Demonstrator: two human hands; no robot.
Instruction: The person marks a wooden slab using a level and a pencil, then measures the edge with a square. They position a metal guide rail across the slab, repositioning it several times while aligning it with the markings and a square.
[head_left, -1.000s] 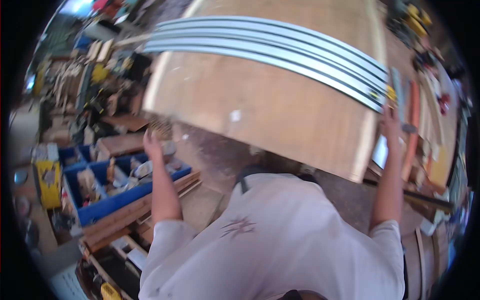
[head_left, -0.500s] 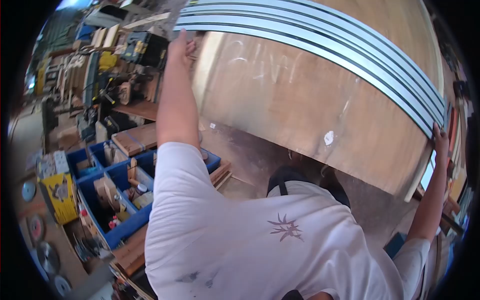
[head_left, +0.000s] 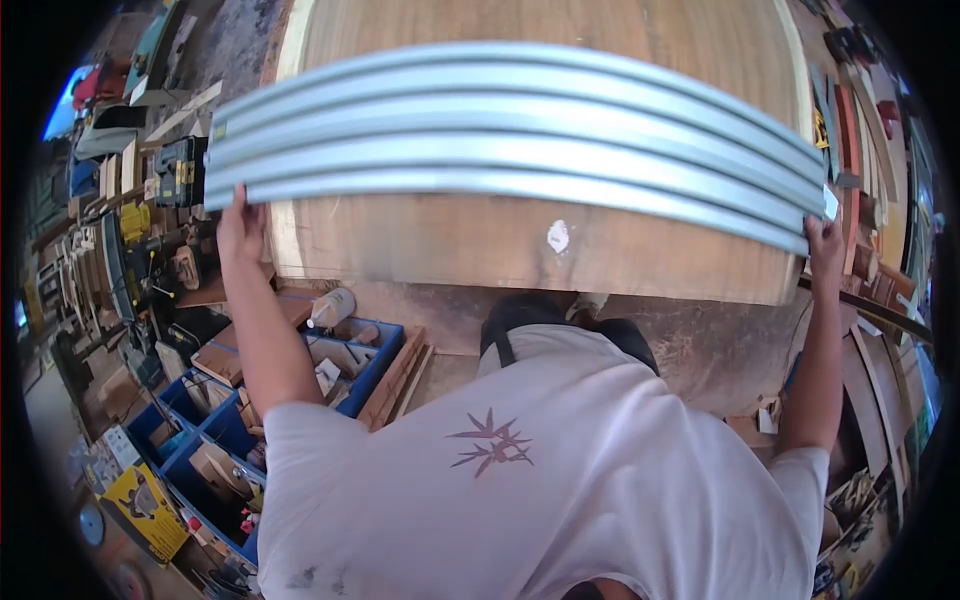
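A long silver metal guide rail (head_left: pixel 520 130) with raised ribs lies across a wide wooden slab (head_left: pixel 520 245). My left hand (head_left: pixel 240 225) grips the rail's left end, which overhangs the slab's left edge. My right hand (head_left: pixel 826 245) holds the rail's right end near the slab's right edge. Both arms are stretched out in front of my white T-shirt (head_left: pixel 530 480).
Blue plastic bins (head_left: pixel 215 440) full of small parts and bottles stand on the floor at the left, beside wood offcuts (head_left: pixel 395 375). Tool cases and machines (head_left: pixel 175 170) crowd the far left. Boards and clamps (head_left: pixel 870 130) line the right side.
The rail has come down from a tilted position to lie level across the slab. My left hand dropped from high up to the rail's left end; the view swung to face the slab squarely.
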